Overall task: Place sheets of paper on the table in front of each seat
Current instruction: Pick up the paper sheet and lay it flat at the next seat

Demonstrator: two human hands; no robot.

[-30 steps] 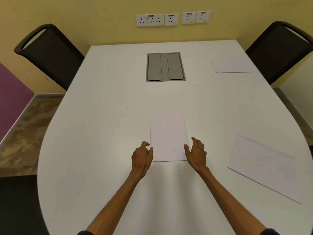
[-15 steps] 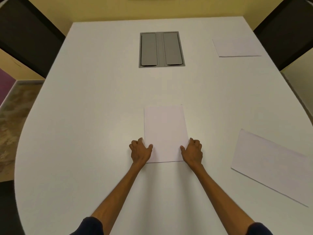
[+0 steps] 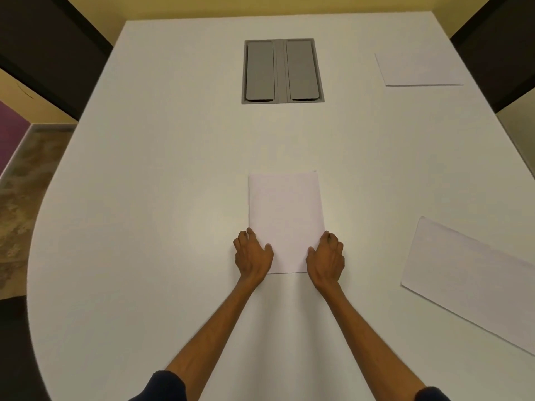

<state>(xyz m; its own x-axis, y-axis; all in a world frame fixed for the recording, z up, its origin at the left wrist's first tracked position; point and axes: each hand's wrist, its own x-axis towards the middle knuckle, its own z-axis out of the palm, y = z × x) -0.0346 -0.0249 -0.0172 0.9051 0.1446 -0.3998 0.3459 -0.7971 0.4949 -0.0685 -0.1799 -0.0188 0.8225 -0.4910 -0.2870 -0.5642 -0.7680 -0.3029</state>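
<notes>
A white stack of paper lies portrait-wise on the white table, straight ahead of me. My left hand grips its near left edge, thumb on top and fingers curled beside it. My right hand grips the near right edge the same way. One single sheet lies slanted at the near right. Another sheet lies flat at the far right, in front of the right chair.
A grey flap-covered cable box is set into the table's far middle. Black chairs stand at the far left and far right corners. The table's rounded edge curves along the left, with stone floor beyond.
Both hands have closed in from beside the stack onto its near edges. The view has tilted down and moved nearer to the table; the wall sockets are out of sight.
</notes>
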